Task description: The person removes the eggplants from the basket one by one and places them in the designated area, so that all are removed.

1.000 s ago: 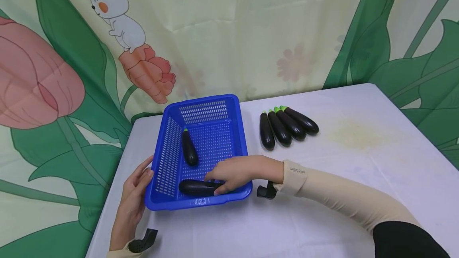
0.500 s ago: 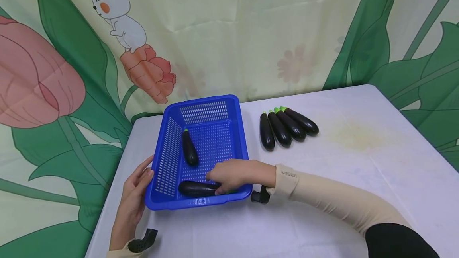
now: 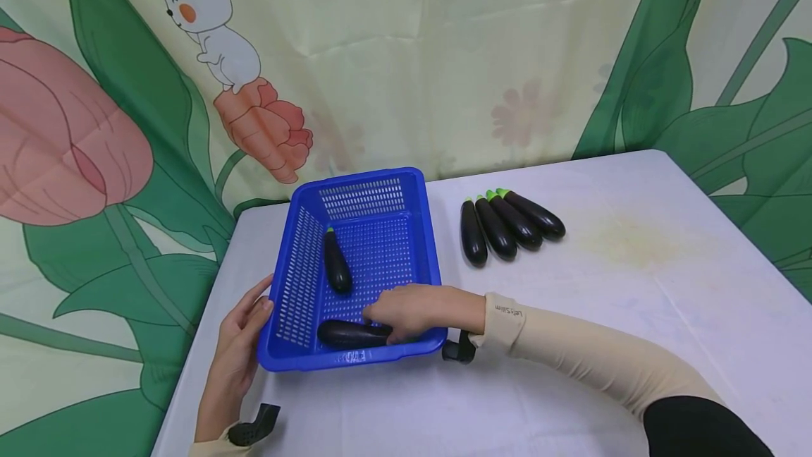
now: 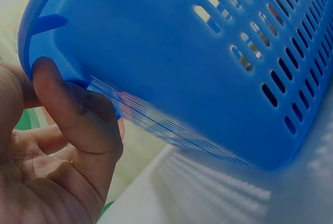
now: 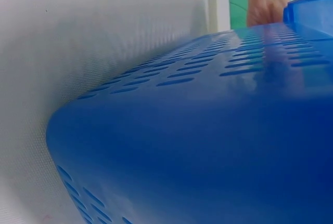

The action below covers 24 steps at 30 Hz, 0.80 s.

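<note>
A blue plastic basket (image 3: 361,197) with slotted walls stands on the table at the left of the head view. My left hand (image 3: 236,344) grips its left rim, fingers curled round the edge in the left wrist view. Inside, a dark eggplant (image 3: 350,334) lies along the near wall. My right hand (image 3: 412,312) reaches over the basket's right rim and holds this eggplant by its right end, hiding that end. Another eggplant (image 3: 337,264), green-tipped, lies further back in the basket. The right wrist view is filled by the basket's outer wall (image 5: 208,125), which hides the right hand.
Several eggplants (image 3: 496,228) lie side by side on the white tablecloth (image 3: 539,386), right of the basket, green tips toward the back. A patterned curtain (image 3: 406,69) hangs behind the table. A faint yellowish stain (image 3: 634,240) marks the cloth at right.
My right hand has shifted slightly down and left, further over the near eggplant's right end. The left hand and the basket have stayed in place.
</note>
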{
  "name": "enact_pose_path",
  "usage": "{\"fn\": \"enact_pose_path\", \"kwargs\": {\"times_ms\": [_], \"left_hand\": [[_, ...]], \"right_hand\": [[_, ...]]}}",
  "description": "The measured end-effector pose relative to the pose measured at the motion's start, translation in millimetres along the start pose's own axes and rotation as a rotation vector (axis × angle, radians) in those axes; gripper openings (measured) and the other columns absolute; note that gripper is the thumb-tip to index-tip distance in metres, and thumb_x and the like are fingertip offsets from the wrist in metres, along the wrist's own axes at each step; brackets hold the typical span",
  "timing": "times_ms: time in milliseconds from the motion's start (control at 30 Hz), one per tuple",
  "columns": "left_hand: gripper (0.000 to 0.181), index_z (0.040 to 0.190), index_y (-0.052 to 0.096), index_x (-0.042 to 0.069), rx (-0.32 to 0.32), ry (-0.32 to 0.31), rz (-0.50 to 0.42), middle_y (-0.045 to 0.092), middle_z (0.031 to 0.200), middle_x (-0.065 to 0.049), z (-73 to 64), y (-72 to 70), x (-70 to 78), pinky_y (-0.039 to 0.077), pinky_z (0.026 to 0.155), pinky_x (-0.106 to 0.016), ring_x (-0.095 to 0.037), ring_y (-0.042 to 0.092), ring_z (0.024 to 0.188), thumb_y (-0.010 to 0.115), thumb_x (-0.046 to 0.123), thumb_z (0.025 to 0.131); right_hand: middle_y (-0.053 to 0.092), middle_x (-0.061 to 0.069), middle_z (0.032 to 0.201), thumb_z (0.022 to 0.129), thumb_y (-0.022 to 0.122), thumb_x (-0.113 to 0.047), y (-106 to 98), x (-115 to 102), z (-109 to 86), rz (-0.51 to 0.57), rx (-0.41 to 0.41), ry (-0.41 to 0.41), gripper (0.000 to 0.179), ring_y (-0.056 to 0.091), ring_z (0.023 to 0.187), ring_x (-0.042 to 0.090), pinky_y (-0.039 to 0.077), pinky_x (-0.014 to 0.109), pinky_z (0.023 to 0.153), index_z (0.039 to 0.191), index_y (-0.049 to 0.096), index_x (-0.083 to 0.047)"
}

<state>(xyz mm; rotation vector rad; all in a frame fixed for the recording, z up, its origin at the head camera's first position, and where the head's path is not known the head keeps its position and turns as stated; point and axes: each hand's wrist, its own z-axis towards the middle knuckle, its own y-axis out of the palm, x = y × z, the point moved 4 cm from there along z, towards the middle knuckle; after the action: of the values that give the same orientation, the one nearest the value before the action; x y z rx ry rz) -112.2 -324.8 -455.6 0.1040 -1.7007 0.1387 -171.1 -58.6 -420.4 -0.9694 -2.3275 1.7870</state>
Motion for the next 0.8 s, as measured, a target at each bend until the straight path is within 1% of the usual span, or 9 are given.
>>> {"fn": "enact_pose_path", "kwargs": {"times_ms": [300,467,600,800], "left_hand": [[0.055,0.161,0.038,0.015,-0.004,-0.002,-0.003,0.071,0.110,0.010,0.4,-1.1,-0.2,0.064,0.082,-0.028,-0.008,0.074,0.096,0.055,0.024,0.109],[0.055,0.161,0.038,0.014,-0.002,0.005,0.001,0.071,0.110,0.010,0.6,-0.7,-0.3,0.064,0.082,-0.028,-0.008,0.074,0.097,0.055,0.024,0.109],[0.056,0.161,0.037,0.014,-0.005,0.014,0.002,0.072,0.110,0.010,1.0,-0.1,0.1,0.064,0.083,-0.028,-0.008,0.074,0.098,0.055,0.023,0.109],[0.056,0.161,0.038,0.014,0.004,0.011,0.005,0.072,0.111,0.011,1.1,-0.3,-0.2,0.064,0.083,-0.028,-0.008,0.074,0.098,0.055,0.024,0.109]], "right_hand": [[0.065,-0.007,0.089,0.094,0.079,-0.023,0.3,0.7,1.2,0.002,0.002,0.008,0.048,0.057,0.077,0.009,0.049,0.023,0.069,0.139,0.064,-0.018],[0.072,-0.004,0.100,0.096,0.076,-0.025,-3.2,1.6,-1.2,0.018,0.021,0.003,0.042,0.062,0.083,0.008,0.058,0.028,0.078,0.137,0.066,-0.019],[0.076,-0.002,0.107,0.097,0.073,-0.023,-8.1,4.2,-4.5,0.049,0.066,0.009,0.037,0.064,0.086,0.009,0.060,0.032,0.084,0.134,0.068,-0.018],[0.075,-0.004,0.104,0.096,0.073,-0.022,-17.7,8.6,-11.6,0.087,0.178,0.003,0.030,0.063,0.088,0.007,0.057,0.028,0.081,0.126,0.072,-0.017]]}}
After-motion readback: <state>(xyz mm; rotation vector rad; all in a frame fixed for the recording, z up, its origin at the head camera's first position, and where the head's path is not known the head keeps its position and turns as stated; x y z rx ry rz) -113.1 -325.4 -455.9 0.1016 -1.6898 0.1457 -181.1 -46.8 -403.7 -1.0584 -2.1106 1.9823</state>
